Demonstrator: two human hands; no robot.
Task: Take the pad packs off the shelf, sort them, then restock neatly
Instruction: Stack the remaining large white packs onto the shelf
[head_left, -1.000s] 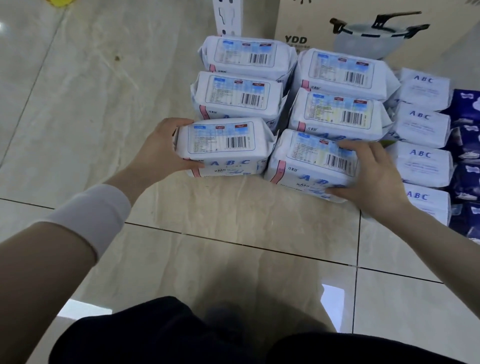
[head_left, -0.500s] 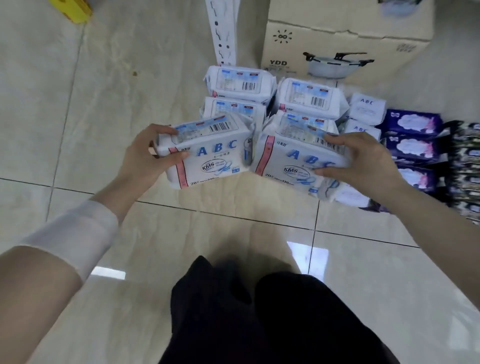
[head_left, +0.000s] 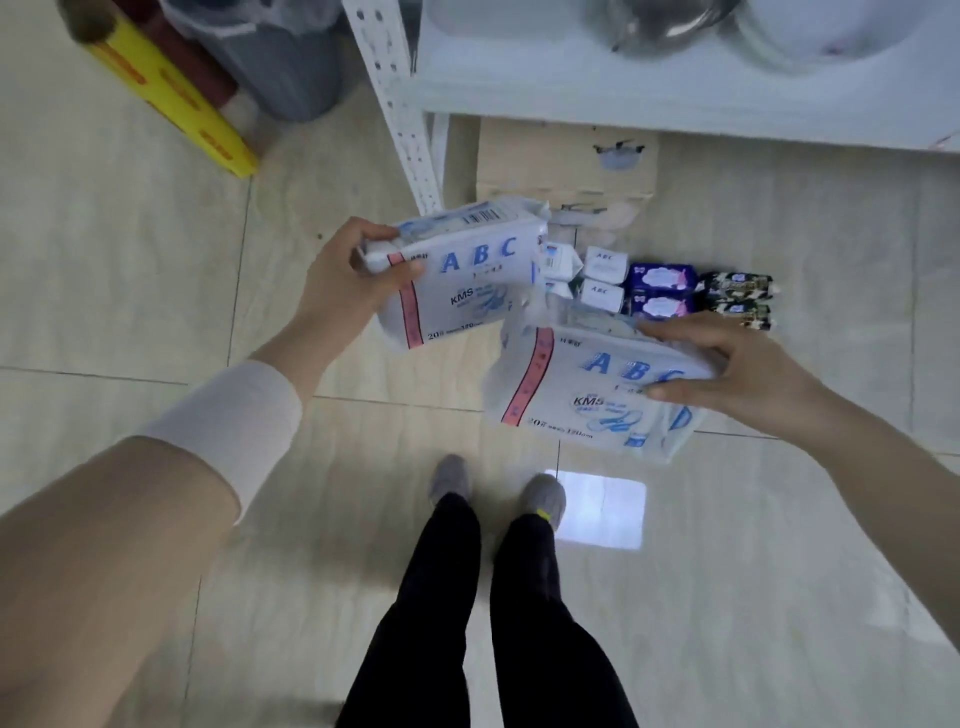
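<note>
The left hand (head_left: 353, 280) grips one white ABC pad pack (head_left: 467, 275) by its left end, thumb across the front. The right hand (head_left: 737, 374) clasps a second ABC pack (head_left: 587, 389) at its right end. Both hang above the floor (head_left: 156, 312), long axes roughly crosswise. The left one is farther forward, nearer the white shelf board (head_left: 571, 88), so it probably goes in first.

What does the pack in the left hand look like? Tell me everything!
The pad pack is a soft white plastic-looking wrapper with big blue ABC letters, KMS below, a pink stripe down one end and a barcode on its upper face. The left hand grips the striped end, thumb on the front, holding it tilted in the air above the tiled floor. Its lower corner overlaps the other pack, gripped by the right hand; touching or not, I cannot tell.
</note>
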